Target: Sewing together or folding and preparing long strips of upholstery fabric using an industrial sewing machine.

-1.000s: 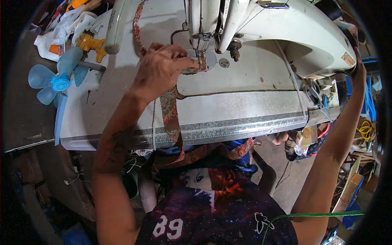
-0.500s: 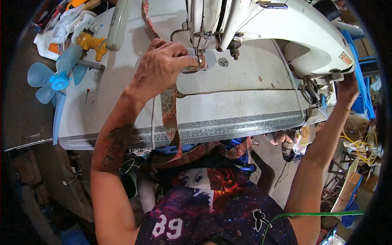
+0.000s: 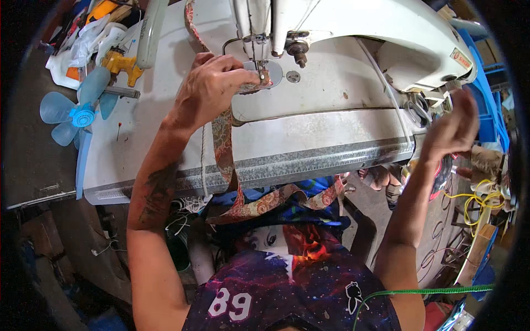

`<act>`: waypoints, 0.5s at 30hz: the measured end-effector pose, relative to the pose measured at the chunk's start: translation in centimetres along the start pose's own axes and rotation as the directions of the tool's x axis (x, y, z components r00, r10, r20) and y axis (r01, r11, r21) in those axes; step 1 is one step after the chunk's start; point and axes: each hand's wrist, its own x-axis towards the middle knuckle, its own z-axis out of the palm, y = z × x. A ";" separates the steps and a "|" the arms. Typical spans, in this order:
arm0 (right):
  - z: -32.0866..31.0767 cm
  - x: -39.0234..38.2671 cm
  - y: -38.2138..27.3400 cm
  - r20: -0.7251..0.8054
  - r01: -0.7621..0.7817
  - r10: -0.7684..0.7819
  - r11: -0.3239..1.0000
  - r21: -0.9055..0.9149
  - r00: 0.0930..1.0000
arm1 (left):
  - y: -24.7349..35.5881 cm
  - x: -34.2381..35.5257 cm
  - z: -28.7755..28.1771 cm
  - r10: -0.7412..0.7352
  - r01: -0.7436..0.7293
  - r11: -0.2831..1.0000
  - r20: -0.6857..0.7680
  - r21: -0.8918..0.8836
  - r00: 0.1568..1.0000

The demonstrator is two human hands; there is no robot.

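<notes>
A long fabric strip with a red floral pattern point(image 3: 224, 144) lies under the needle of a white sewing machine point(image 3: 381, 25). My left hand point(image 3: 212, 83) is closed on the strip just left of the presser foot point(image 3: 260, 74), thumb toward the needle. From there the strip hangs over the table's front edge and loops across my lap; another length trails off behind the hand. At the machine's right end, my right hand point(image 3: 454, 124) is raised beside the small wheel point(image 3: 454, 85), apart from it as far as I can tell. Motion smears its fingers.
Scissors point(image 3: 418, 110) lie near the machine's right end. A blue fan point(image 3: 83, 115) and a yellow tool point(image 3: 122, 65) stand at the table's left. A ruler strip point(image 3: 309, 161) runs along the front edge. Blue plastic racks point(image 3: 486, 83) stand at far right.
My right hand has come away from the machine's right end, toward me and slightly left. The left hand keeps its hold beside the needle. The whole view has shifted slightly.
</notes>
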 end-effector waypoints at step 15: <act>16.4 -8.3 -11.1 0.776 0.165 -0.487 0.872 0.461 0.401 | -1.1 -0.9 -0.2 0.050 -0.049 0.999 0.049 -0.016 0.998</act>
